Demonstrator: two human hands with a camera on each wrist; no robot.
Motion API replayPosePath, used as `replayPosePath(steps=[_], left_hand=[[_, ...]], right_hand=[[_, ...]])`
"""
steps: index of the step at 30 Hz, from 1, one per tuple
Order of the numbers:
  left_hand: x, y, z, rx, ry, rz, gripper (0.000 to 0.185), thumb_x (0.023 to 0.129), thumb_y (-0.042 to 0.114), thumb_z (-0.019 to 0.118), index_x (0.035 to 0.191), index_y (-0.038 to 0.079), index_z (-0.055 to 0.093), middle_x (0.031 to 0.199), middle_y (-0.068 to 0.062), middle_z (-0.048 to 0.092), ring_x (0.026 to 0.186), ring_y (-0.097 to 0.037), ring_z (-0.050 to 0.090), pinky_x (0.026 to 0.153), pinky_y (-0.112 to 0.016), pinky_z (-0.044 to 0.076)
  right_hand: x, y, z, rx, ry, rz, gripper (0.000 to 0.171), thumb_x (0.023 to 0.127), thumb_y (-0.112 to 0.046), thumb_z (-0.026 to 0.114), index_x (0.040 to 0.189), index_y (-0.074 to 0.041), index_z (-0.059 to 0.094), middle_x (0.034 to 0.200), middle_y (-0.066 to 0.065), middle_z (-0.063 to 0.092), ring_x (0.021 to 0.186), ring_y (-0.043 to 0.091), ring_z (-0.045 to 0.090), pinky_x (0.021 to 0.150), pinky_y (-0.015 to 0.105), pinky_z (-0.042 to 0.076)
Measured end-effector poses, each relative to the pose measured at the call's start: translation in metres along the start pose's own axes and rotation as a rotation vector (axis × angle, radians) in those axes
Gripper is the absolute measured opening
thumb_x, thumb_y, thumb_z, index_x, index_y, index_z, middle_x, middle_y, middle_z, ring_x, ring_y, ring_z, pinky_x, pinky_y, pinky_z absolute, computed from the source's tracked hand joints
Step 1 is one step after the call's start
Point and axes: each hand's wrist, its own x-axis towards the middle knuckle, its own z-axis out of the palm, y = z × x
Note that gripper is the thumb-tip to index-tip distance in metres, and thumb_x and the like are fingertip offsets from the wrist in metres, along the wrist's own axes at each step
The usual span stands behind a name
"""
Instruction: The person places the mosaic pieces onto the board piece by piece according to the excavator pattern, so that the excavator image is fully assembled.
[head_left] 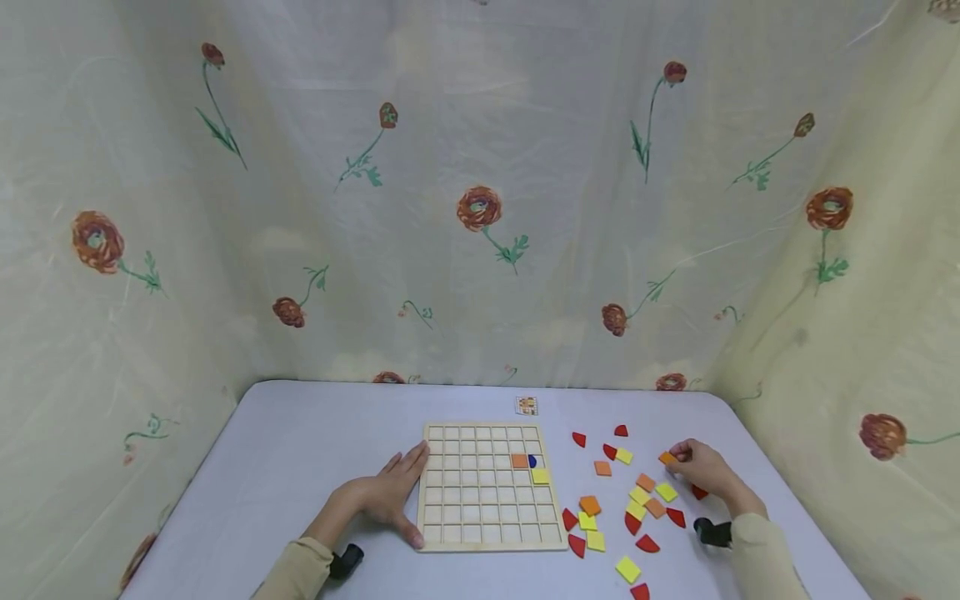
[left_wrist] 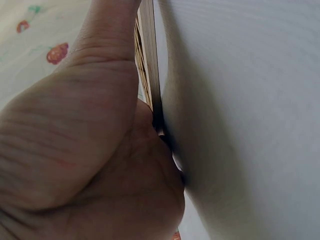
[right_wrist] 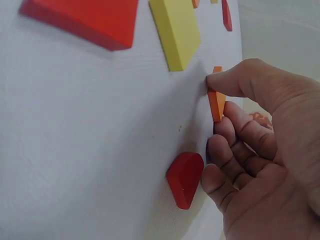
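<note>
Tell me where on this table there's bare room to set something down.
Bare patches: the table left of the wooden grid board and left hand, and the far strip behind the board. Crowded: the loose tiles between the board and the right hand.

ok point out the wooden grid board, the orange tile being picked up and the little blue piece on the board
wooden grid board (head_left: 480, 508), head view, bare cells in its lower middle
orange tile (right_wrist: 217, 102), right wrist view, its edge between thumb and fingertips
blue piece (head_left: 532, 460), head view, its middle, beside the orange square on the board

Your left hand (left_wrist: 85, 150) fills the view from 6 to 11 o'clock, thumb pressed against the wooden board edge (left_wrist: 149, 65) at 12 o'clock; white table (left_wrist: 245, 110) at 3 o'clock.
</note>
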Motion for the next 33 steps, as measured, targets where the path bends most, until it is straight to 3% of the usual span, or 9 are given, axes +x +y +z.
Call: replayPosePath(steps=[7, 12, 16, 21, 28, 33], left_hand=[[0.0, 0.0, 0.0, 0.001, 0.003, -0.003, 0.142, 0.057, 0.068, 0.08, 0.154, 0.002, -0.001, 0.163, -0.014, -0.005, 0.151, -0.025, -0.001, 0.124, -0.044, 0.005], [-0.001, 0.001, -0.001, 0.008, 0.002, -0.007, 0.142, 0.058, 0.068, 0.08, 0.154, 0.001, 0.0, 0.163, -0.014, -0.004, 0.151, -0.025, -0.001, 0.124, -0.044, 0.005], [-0.002, 0.003, -0.003, 0.006, -0.005, -0.019, 0.141, 0.058, 0.067, 0.08, 0.154, 0.002, 0.0, 0.163, -0.014, -0.004, 0.151, -0.025, -0.001, 0.124, -0.043, 0.005], [-0.004, 0.005, -0.004, 0.01, -0.005, -0.012, 0.141, 0.059, 0.066, 0.08, 0.154, 0.001, 0.0, 0.163, -0.014, -0.004, 0.151, -0.026, -0.001, 0.124, -0.044, 0.005], [-0.004, 0.005, -0.005, 0.005, -0.003, 0.004, 0.14, 0.059, 0.065, 0.081, 0.154, 0.0, 0.0, 0.163, -0.016, -0.004, 0.151, -0.027, 0.0, 0.124, -0.045, 0.005], [-0.004, 0.005, -0.004, 0.017, 0.004, 0.011, 0.14, 0.06, 0.065, 0.08, 0.154, 0.0, 0.001, 0.163, -0.016, -0.004, 0.151, -0.028, 0.0, 0.124, -0.045, 0.005]], right_hand=[[0.002, 0.001, 0.002, -0.023, 0.041, 0.002, 0.04, 0.088, -0.025, 0.069, 0.111, 0.004, 0.053, 0.095, 0.013, 0.057, 0.082, 0.022, 0.051, 0.066, 0.027, 0.047], [-0.001, -0.015, 0.007, -0.025, 0.056, -0.02, 0.042, 0.086, -0.03, 0.071, 0.107, 0.003, 0.055, 0.093, 0.011, 0.057, 0.081, 0.022, 0.051, 0.064, 0.027, 0.045], [-0.004, -0.04, 0.019, -0.004, 0.053, -0.089, 0.04, 0.084, -0.028, 0.074, 0.105, 0.001, 0.057, 0.091, 0.009, 0.059, 0.081, 0.02, 0.051, 0.067, 0.025, 0.047], [-0.008, -0.081, 0.043, 0.041, 0.027, -0.162, 0.032, 0.083, -0.02, 0.075, 0.105, -0.003, 0.06, 0.089, 0.006, 0.058, 0.079, 0.019, 0.05, 0.062, 0.022, 0.047], [-0.017, -0.138, 0.078, 0.061, -0.059, -0.287, 0.022, 0.08, -0.014, 0.076, 0.097, -0.01, 0.063, 0.084, 0.001, 0.057, 0.081, 0.017, 0.049, 0.06, 0.022, 0.042], [-0.021, -0.163, 0.1, 0.017, -0.143, -0.402, 0.02, 0.081, -0.016, 0.076, 0.096, -0.013, 0.063, 0.084, 0.0, 0.057, 0.08, 0.016, 0.049, 0.061, 0.022, 0.041]])
